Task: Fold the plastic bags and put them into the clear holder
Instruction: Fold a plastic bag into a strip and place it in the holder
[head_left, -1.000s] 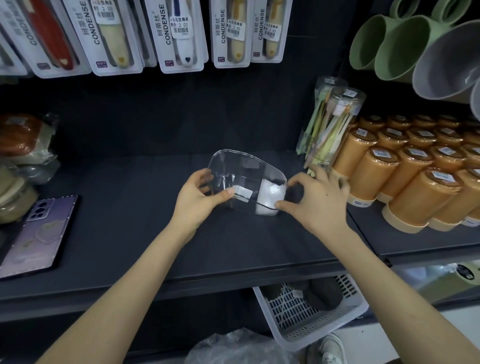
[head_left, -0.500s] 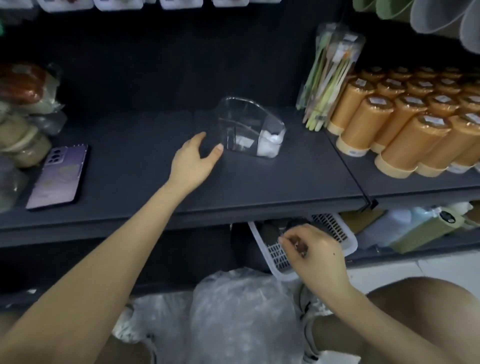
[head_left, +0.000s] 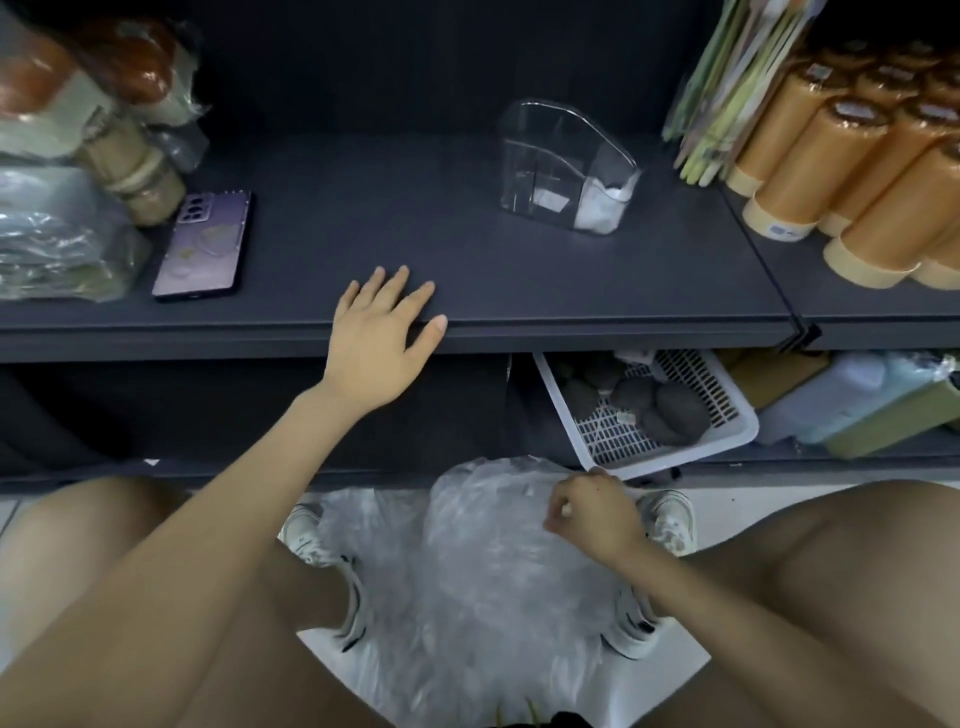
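On the dark grey metal shelf, at about one o'clock from the view's centre, stands the clear plastic holder, upright with its mouth facing up. Its long axis runs from ten o'clock to four o'clock, with the tall curved wall at the ten o'clock end and the rim sloping down to the low end at four o'clock. A transparent divider splits the inside. A folded white plastic bag sits packed in the four o'clock end, touching the wall. A small pale label on the holder's near side is too blurred to read.

The labels on the orange film rolls with cream ends, at three o'clock from the holder, are also too blurred to read. No writing shows on the purple smartphone, which lies camera-side up at nine o'clock.

The left hand lies palm down on the shelf's front edge, at seven o'clock from the holder and well apart from it. Its fingers are straight and spread, holding nothing. The right hand is down at five o'clock, with its fingers curled and thumb against forefinger. It pinches the film at the top of the heap of crumpled translucent plastic bags, which lies on the pale floor between two white sneakers.

Just beyond that hand, at twelve o'clock, a white perforated plastic basket holds dark grey rounded lumps.
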